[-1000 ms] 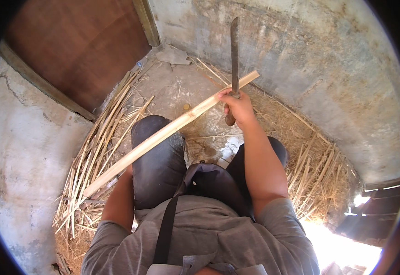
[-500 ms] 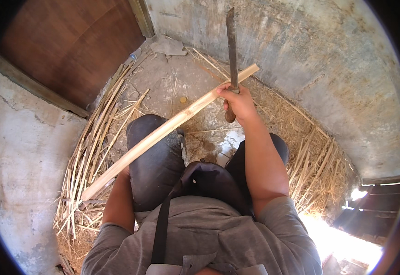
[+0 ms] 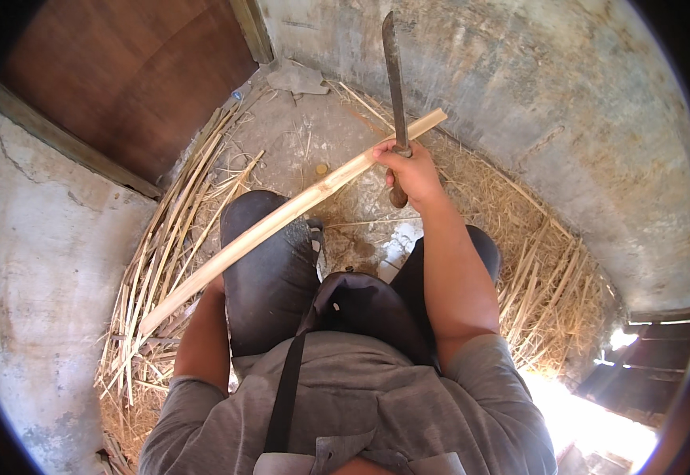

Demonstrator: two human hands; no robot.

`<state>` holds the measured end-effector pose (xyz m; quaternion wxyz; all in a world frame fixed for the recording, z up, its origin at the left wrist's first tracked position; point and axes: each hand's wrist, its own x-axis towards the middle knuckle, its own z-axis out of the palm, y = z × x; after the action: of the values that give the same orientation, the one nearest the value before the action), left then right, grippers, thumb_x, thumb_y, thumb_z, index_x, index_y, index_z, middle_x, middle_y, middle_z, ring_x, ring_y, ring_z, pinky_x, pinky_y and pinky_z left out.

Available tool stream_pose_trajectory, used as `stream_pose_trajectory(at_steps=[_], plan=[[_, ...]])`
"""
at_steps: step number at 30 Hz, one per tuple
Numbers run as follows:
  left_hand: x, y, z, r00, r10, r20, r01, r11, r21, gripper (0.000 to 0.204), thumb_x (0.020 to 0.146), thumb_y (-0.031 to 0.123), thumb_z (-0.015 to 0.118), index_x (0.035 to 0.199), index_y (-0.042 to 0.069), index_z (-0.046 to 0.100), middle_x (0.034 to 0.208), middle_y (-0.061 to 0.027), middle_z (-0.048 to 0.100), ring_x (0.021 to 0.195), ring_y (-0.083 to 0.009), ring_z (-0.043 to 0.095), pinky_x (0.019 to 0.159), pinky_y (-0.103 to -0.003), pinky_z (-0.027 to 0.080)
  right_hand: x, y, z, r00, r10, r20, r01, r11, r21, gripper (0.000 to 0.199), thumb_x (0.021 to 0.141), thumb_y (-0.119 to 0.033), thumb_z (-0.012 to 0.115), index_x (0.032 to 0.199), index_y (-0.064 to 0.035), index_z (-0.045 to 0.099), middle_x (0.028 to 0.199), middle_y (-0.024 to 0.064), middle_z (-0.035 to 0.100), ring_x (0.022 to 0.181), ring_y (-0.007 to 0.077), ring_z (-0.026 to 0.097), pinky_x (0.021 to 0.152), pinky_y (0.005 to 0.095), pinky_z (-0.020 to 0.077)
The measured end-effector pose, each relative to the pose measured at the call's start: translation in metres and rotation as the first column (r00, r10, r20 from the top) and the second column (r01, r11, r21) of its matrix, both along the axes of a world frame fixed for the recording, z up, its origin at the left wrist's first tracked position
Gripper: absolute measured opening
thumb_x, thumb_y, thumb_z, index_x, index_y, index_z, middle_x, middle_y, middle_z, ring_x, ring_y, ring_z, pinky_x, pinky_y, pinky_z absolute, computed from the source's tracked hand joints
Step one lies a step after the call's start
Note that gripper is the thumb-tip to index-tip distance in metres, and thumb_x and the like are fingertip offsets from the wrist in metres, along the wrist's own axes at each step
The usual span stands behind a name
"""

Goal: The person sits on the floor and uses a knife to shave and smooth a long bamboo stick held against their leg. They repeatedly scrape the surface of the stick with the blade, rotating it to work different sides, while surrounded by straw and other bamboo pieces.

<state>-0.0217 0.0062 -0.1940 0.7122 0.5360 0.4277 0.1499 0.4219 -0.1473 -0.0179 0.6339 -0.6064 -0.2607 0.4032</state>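
Right hand [image 3: 415, 172] clasps a machete [image 3: 395, 83] and touches a pale strip [image 3: 288, 214] (left grip: cannot tell).

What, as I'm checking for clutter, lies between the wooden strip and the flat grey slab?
In the head view, a small yellowish round thing lies on the floor, nearer the wooden strip than the flat grey slab.

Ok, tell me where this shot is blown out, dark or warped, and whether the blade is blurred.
Head view: a bright patch at lower right is blown out; head view: black vignetting fills the corners; head view: the foot of the wall curves, likely fisheye bending; head view: the blade and wooden strip show no obvious motion blur.
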Motion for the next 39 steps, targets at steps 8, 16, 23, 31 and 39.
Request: stream_pose_trajectory(at_steps=[8,16,23,31,39], plan=[[-0.060,-0.078,0.066,0.854,-0.050,-0.517,0.334,0.815,0.473,0.036,0.102,0.021,0.057,0.129,-0.003,0.064,0.117,-0.0177,0.072,0.103,-0.0300,0.069,0.091,-0.045,0.055,0.002,-0.010,0.003,1.000,0.009,-0.003,-0.009,1.000,0.013,0.019,0.087,-0.014,0.079,0.098,-0.0030,0.069,0.082,0.0050,0.066,0.055,0.0103,0.054,0.053,0.0276,0.0457],[-0.034,-0.147,0.253,0.898,0.289,-0.331,0.189,0.427,0.884,0.016,0.084,0.009,0.075,0.091,0.000,0.065,0.076,-0.0134,0.063,0.076,-0.0344,0.065,0.072,-0.041,0.051,-0.001,-0.008,0.004,0.996,0.050,0.074,-0.048,0.998,-0.027,0.018,0.087,-0.015,0.079,0.099,-0.0044,0.071,0.090,0.0052,0.069,0.059,0.0108,0.055,0.055,0.0270,0.0472],[-0.014,-0.109,0.219,0.668,0.515,-0.538,0.601,0.053,0.797,0.066,0.080,0.034,0.085,0.133,0.006,0.057,0.122,-0.0178,0.062,0.117,-0.0391,0.057,0.099,-0.053,0.045,-0.001,-0.010,0.001,0.996,0.068,0.061,-0.068,0.998,-0.002,0.021,0.085,-0.016,0.080,0.101,-0.0041,0.073,0.087,0.0042,0.068,0.059,0.0111,0.056,0.056,0.0269,0.0489],[-0.007,-0.089,0.203,0.596,0.386,-0.704,0.608,0.355,0.710,0.045,0.094,0.048,0.070,0.100,0.005,0.060,0.080,-0.0202,0.068,0.071,-0.0455,0.066,0.060,-0.053,0.050,0.004,-0.019,0.013,0.994,0.047,0.097,-0.049,0.999,0.020,0.030,0.085,-0.020,0.081,0.110,-0.0045,0.073,0.087,0.0047,0.067,0.061,0.0113,0.057,0.058,0.0291,0.0482],[-0.001,-0.074,0.198,0.630,0.286,-0.722,0.578,0.448,0.682,0.051,0.099,0.052,0.062,0.086,0.003,0.056,0.070,-0.0226,0.064,0.066,-0.0472,0.062,0.059,-0.054,0.047,0.009,-0.020,0.030,0.850,-0.013,0.526,0.103,0.985,-0.142,0.052,0.083,-0.036,0.083,0.122,-0.0037,0.070,0.088,0.0112,0.070,0.075,0.0190,0.065,0.073,0.0344,0.0503]])
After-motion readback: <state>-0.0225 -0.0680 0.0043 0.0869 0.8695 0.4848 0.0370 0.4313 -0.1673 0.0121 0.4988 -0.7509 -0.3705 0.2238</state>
